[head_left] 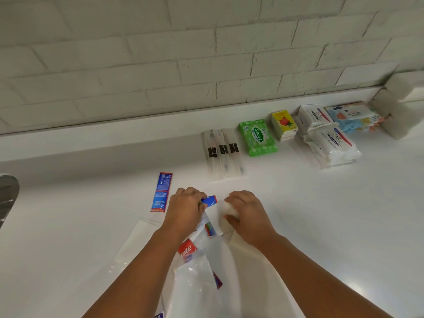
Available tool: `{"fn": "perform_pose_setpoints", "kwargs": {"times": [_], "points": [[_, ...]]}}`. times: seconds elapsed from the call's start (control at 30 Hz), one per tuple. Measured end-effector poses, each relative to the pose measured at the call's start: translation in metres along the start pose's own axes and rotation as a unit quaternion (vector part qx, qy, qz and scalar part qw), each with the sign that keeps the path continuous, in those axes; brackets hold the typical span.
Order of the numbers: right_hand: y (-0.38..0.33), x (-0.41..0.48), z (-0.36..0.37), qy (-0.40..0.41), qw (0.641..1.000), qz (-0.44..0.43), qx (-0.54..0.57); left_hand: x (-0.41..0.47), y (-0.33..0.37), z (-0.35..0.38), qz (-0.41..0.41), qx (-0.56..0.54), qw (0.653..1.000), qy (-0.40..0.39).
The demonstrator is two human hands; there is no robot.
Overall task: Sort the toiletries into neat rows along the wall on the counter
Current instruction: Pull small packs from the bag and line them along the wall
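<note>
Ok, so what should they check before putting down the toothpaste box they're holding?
1. Grip: the left hand curls round the held toothpaste box: ok.
2. Box fully out of the plastic bag: cannot tell, it is blurred at the mouth.
3. Bag steadied: the right hand grips its mouth: ok.
4. Free spot: bare counter between the lying toothpaste box and the toothbrush packets: ok.
5. Lying box lined up with the packets by the wall: not ok, it sits nearer the person.
6. More to unpack: a red box shows inside the bag: ok.
</note>
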State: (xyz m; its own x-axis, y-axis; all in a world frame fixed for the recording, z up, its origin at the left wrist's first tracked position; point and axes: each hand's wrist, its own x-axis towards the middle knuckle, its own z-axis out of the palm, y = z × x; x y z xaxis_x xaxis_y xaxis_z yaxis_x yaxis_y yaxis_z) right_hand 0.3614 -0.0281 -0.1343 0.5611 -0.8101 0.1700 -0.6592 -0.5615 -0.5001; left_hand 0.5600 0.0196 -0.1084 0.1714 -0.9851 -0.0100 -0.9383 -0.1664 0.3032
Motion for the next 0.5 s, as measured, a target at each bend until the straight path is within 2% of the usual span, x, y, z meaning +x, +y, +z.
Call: {"fn": "perform_pose_setpoints", "kwargs": {"times": [0.2,0.5], "points": [[-0.017,-0.015,0.002,-0.073,0.996,0.048,-0.019,-0.025,-0.01,-0.003,0.009,-0.009,1.0,-0.027],[-0.038,-0.013,-0.01,-0.174,0.98,0.052,-0.082,-0.051,-0.005,-0.007,0.047,0.01,0.997,-0.053]]}}
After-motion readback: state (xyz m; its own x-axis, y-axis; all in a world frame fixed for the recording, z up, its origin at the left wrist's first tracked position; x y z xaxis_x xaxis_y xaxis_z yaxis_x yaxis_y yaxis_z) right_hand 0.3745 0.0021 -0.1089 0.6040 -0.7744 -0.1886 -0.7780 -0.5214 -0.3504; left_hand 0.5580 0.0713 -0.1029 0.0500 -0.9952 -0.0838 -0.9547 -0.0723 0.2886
